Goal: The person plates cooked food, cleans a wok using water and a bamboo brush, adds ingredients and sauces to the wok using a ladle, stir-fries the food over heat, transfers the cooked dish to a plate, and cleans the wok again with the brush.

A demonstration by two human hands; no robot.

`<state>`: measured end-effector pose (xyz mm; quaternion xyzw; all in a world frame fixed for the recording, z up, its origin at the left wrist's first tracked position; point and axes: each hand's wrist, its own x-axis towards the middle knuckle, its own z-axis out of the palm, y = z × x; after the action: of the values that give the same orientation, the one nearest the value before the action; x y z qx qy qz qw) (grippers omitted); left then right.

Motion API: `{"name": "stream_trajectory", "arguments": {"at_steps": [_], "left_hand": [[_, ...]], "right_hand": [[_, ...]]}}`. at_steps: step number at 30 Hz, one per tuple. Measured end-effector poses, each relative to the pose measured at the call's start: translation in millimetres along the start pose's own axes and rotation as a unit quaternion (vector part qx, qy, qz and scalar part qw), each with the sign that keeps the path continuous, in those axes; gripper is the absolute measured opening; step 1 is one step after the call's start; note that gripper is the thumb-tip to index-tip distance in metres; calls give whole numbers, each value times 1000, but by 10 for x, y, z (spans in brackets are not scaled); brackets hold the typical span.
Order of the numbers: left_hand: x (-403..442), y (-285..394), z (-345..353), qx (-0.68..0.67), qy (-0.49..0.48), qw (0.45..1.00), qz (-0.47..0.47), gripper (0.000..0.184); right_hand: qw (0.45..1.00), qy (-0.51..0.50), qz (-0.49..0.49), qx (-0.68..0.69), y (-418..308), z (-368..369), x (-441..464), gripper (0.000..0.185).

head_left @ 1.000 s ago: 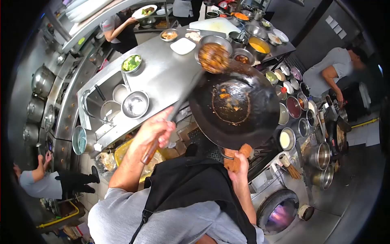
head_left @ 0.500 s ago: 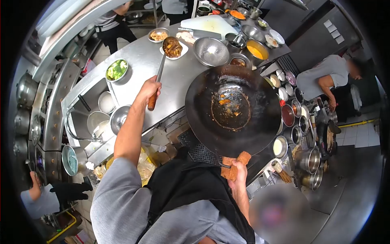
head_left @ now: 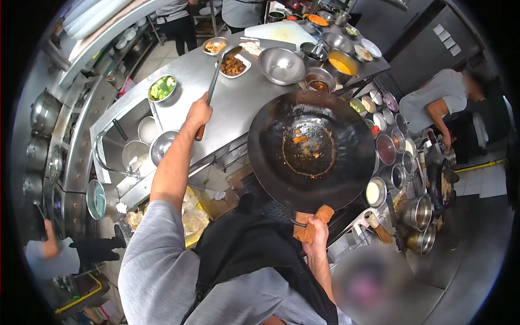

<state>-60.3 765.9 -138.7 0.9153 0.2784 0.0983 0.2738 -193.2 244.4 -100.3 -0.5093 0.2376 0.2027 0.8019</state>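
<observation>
My left hand (head_left: 200,114) is closed round the wooden handle of a long ladle (head_left: 215,77). The ladle's tilted head is over the back rim of a white square dish (head_left: 248,64), which holds brown, saucy food (head_left: 233,66). Low at the front, my right hand (head_left: 318,232) is closed on a folded orange-brown cloth (head_left: 306,233) at the wok's loop handle. The large dark wok (head_left: 271,179) leans so its inside faces me, with a few orange scraps and some oily residue in it.
A bowl of broccoli (head_left: 162,88) and a perforated steel bowl (head_left: 281,66) stand on the steel counter (head_left: 189,70). Several seasoning containers (head_left: 385,149) line the wok's right side. A sink with a tap (head_left: 100,146) is at left. Co-workers stand at right (head_left: 433,103) and lower left (head_left: 49,257).
The brown food that filled the ladle now lies in the white dish, and the ladle's head has turned over and moved slightly back. My right hand stays at the wok handle.
</observation>
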Motion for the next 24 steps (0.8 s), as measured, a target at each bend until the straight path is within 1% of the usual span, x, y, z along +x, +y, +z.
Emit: {"name": "stream_trajectory", "arguments": {"at_steps": [1,2,4,6,7,9,10,12,13,15,17,18,19,21,23,24], "left_hand": [[-48,42,-30,36,38,998,26,66],[-83,75,-75,24,20,999,-16,67],[-245,115,-223,-45,41,998,9,68],[-669,385,-459,-204,-16,978,-39,71],[-904,466,-524,-241,-7,970,-29,70],[-1622,825,-948,-298,-93,948,-60,71],[-1903,786,-1031,-343,-128,929,-54,70],[-2434,809,-1218,-341,-197,914,-95,68],[-2616,734,-1195,-338,-221,908,-108,67],[-2886,652,-1019,-342,-296,886,-97,66],[-3030,650,-777,-284,-343,894,-54,65],[-3100,603,-611,-251,-352,901,-33,64],[-3193,559,-447,-226,-371,901,-30,64],[-3406,457,-213,-220,-435,872,-53,68],[-3687,338,-56,-287,-504,808,-105,71],[-3825,478,-198,-322,-540,763,-151,69]], "right_hand": [[1000,-6,-2,-5,38,-87,16,34],[1000,-17,-4,0,61,-165,41,34],[999,-30,-3,11,106,-233,-9,34],[998,-48,13,26,93,-202,-110,32],[998,-51,14,35,62,-208,-163,31],[998,-47,7,29,228,-400,-140,30],[998,-50,12,29,268,-439,-187,28],[998,-35,5,45,361,-470,-336,27],[998,-30,0,51,424,-464,-405,26],[998,-7,-12,54,591,-486,-516,22],[999,4,-8,41,767,-537,-652,21],[999,26,-17,37,859,-501,-715,19],[998,34,-27,41,934,-428,-775,19],[997,54,-44,45,1108,-264,-918,19],[996,72,-30,49,1409,-237,-892,18],[995,84,-28,44,1511,-195,-897,18]]}}
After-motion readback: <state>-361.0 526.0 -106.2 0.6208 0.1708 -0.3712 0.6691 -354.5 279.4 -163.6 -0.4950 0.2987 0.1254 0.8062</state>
